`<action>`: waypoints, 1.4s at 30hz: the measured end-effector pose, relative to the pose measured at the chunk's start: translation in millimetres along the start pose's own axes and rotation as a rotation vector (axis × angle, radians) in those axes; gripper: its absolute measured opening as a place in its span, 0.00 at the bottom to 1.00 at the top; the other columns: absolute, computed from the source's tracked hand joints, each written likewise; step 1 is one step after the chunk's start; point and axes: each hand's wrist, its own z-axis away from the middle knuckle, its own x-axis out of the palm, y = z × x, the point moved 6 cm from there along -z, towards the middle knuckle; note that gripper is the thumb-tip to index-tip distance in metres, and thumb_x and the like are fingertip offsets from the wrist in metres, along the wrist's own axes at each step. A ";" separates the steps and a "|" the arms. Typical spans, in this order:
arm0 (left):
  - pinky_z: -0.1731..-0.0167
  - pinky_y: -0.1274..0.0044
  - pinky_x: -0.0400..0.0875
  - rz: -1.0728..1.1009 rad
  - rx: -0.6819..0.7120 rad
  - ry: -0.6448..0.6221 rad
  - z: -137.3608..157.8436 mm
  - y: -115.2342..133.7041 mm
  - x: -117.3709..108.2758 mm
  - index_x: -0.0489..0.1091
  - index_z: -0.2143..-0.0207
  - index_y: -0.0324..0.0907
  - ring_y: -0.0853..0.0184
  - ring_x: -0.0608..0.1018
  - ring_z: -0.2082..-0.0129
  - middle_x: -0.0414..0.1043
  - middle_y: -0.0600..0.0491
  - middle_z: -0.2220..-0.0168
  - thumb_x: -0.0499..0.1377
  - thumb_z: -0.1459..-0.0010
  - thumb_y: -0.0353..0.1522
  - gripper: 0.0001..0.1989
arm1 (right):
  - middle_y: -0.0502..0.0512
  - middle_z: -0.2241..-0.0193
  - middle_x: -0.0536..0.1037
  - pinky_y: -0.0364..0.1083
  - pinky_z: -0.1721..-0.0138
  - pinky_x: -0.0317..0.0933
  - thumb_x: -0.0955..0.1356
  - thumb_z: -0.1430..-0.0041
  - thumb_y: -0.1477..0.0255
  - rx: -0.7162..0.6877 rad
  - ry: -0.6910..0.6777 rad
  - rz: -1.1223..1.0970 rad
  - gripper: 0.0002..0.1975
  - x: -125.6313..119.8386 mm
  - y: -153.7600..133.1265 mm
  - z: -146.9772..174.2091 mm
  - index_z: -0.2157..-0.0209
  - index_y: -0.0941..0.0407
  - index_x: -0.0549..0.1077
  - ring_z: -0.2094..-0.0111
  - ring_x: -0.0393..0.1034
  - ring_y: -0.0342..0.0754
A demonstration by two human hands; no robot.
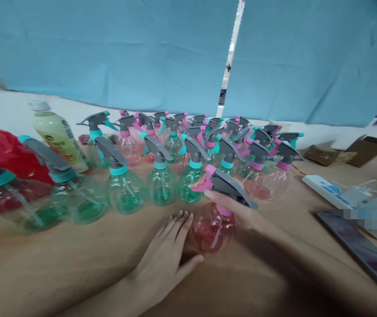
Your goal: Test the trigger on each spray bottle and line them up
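A pink see-through spray bottle (210, 231) with a grey and pink spray head stands slightly tilted on the table in front of me. My right hand (236, 208) is closed around its neck and head, with fingertips by the pink trigger; part of the hand is hidden behind the grey top. My left hand (167, 248) lies on the table just left of the bottle, fingers stretched out and thumb apart, holding nothing. Behind, a row of green spray bottles (126, 193) with turquoise collars runs leftward.
More pink and green spray bottles (131, 147) crowd the back of the table. At the left stand a drink bottle (58, 136) and a red bag (10, 152). On the right lie a phone (356, 251), a power strip (330, 189) and brown cardboard boxes (329, 154).
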 end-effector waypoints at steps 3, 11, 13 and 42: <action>0.45 0.61 0.60 -0.039 0.018 -0.008 2.2 0.4 2.4 0.53 0.39 0.35 0.52 0.63 0.41 0.59 0.39 0.40 0.55 0.39 0.41 0.31 | 0.50 0.69 0.74 0.47 0.63 0.65 0.64 0.40 0.59 -0.005 0.031 0.051 0.10 -4.4 1.5 1.1 0.64 0.50 0.71 0.66 0.70 0.48; 0.45 0.61 0.61 -0.060 0.028 -0.041 -0.8 4.2 -3.1 0.56 0.40 0.34 0.53 0.64 0.41 0.60 0.39 0.41 0.53 0.38 0.40 0.28 | 0.48 0.76 0.67 0.46 0.70 0.62 0.61 0.38 0.59 -0.064 0.075 0.099 0.14 -2.4 0.2 1.3 0.71 0.51 0.69 0.74 0.64 0.45; 0.45 0.61 0.61 -0.085 0.030 -0.043 -0.8 4.0 -2.4 0.56 0.40 0.34 0.53 0.64 0.41 0.61 0.39 0.41 0.53 0.38 0.41 0.28 | 0.48 0.76 0.68 0.46 0.70 0.62 0.61 0.38 0.59 -0.065 0.083 0.092 0.14 -2.8 0.7 1.2 0.72 0.51 0.69 0.73 0.65 0.45; 0.47 0.61 0.65 -0.184 0.103 -0.025 -1.0 4.7 -2.9 0.59 0.42 0.32 0.53 0.66 0.42 0.62 0.38 0.41 0.53 0.37 0.41 0.27 | 0.51 0.64 0.73 0.47 0.58 0.62 0.66 0.42 0.68 -0.056 0.114 -0.030 0.04 -1.2 4.3 0.6 0.64 0.53 0.70 0.65 0.67 0.45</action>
